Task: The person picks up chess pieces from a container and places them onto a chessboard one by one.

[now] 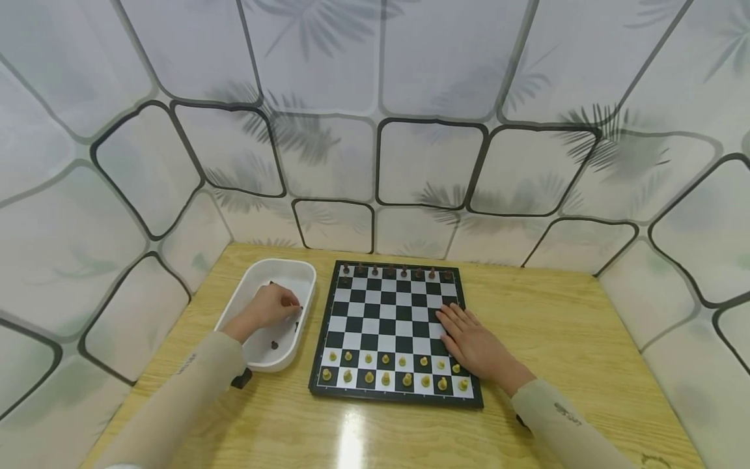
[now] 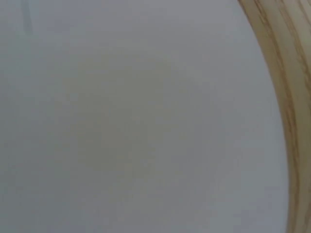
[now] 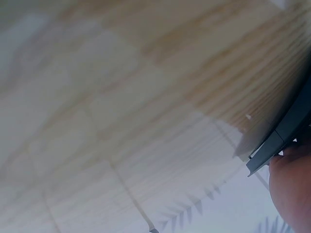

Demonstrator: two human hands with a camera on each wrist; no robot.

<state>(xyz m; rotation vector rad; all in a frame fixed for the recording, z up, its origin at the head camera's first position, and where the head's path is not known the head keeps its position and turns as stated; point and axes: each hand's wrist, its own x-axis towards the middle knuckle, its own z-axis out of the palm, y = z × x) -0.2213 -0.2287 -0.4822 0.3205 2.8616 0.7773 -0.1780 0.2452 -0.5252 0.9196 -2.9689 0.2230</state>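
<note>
The left hand (image 1: 271,306) is in the white tub (image 1: 258,286), fingers pinching a dark piece (image 1: 297,309). The right hand (image 1: 473,345) lies flat on the board (image 1: 387,306).

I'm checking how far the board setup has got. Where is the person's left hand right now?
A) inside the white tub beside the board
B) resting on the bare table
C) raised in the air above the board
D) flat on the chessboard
A: the head view shows the left hand reaching down into the white tub left of the chessboard, among dark pieces.
</note>
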